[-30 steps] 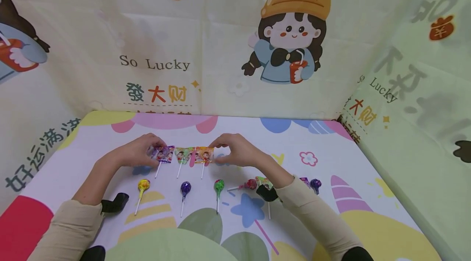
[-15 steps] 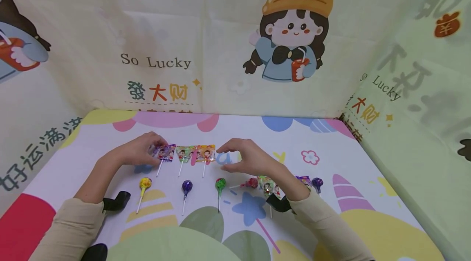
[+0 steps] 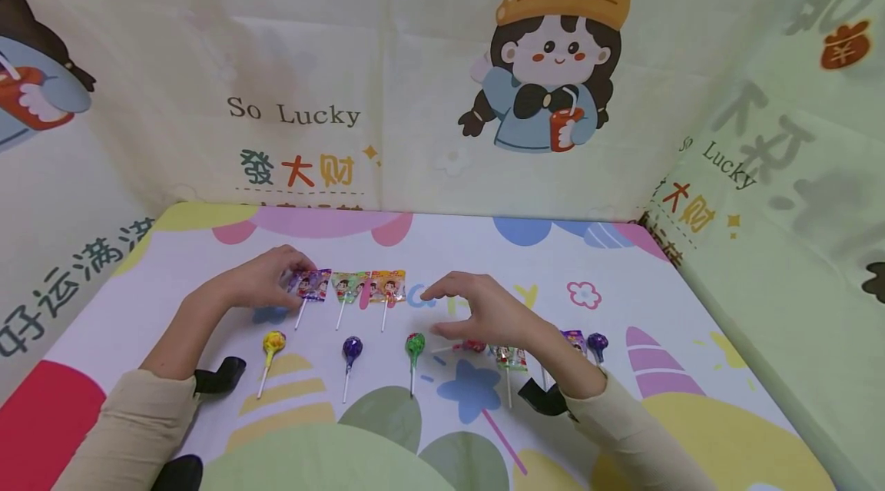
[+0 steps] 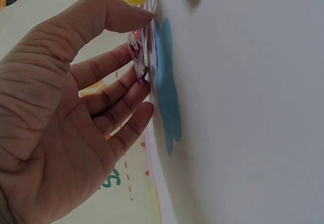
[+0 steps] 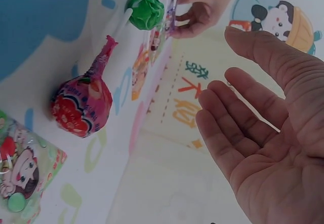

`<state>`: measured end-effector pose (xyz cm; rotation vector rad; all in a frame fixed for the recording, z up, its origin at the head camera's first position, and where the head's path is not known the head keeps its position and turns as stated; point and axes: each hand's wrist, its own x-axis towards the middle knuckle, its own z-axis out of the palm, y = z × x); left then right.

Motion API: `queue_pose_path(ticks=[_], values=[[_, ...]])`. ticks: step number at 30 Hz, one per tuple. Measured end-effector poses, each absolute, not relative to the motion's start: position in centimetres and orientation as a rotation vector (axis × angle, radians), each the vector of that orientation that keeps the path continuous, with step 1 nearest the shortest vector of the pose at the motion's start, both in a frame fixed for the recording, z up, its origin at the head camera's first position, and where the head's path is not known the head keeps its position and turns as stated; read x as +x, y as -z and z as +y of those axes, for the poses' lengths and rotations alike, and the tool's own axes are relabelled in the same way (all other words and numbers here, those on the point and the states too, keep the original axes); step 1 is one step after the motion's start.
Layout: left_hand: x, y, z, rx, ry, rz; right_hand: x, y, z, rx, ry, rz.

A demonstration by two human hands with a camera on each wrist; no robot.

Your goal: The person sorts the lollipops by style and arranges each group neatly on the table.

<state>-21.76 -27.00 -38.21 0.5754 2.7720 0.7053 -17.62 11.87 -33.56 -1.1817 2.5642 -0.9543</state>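
My left hand (image 3: 256,281) holds the left side of a flat lollipop in a purple wrapper (image 3: 316,285), thumb at the near edge and fingers at the far edge. To its right, in one row, lie a green-wrapped flat lollipop (image 3: 348,287) and an orange-wrapped one (image 3: 389,286). My right hand (image 3: 487,310) hovers right of that row, thumb and fingers apart, holding nothing. Just under it lies a round red-pink lollipop (image 5: 83,105), partly hidden in the head view. Another green flat lollipop (image 3: 510,357) rests beside my right wrist.
Round lollipops, yellow (image 3: 273,342), purple (image 3: 352,350) and green (image 3: 415,346), lie spaced out nearer me. Beyond my right forearm are a purple flat lollipop (image 3: 574,339) and a round purple one (image 3: 598,343). A printed cloth wall (image 3: 415,184) stands behind the patterned tabletop (image 3: 553,445).
My right hand has left the orange-wrapped lollipop and drawn back to the right and toward me, its fingers spread. My left hand stays at the purple flat lollipop.
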Motion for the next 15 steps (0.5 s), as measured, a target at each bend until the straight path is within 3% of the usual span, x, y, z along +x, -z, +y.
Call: queue_pose_path(ticks=[15], values=[[-21.6,38.1,-26.9,0.57,-0.708,2.776,-16.6,34.3,14.5,-1.167,0.985,2.572]])
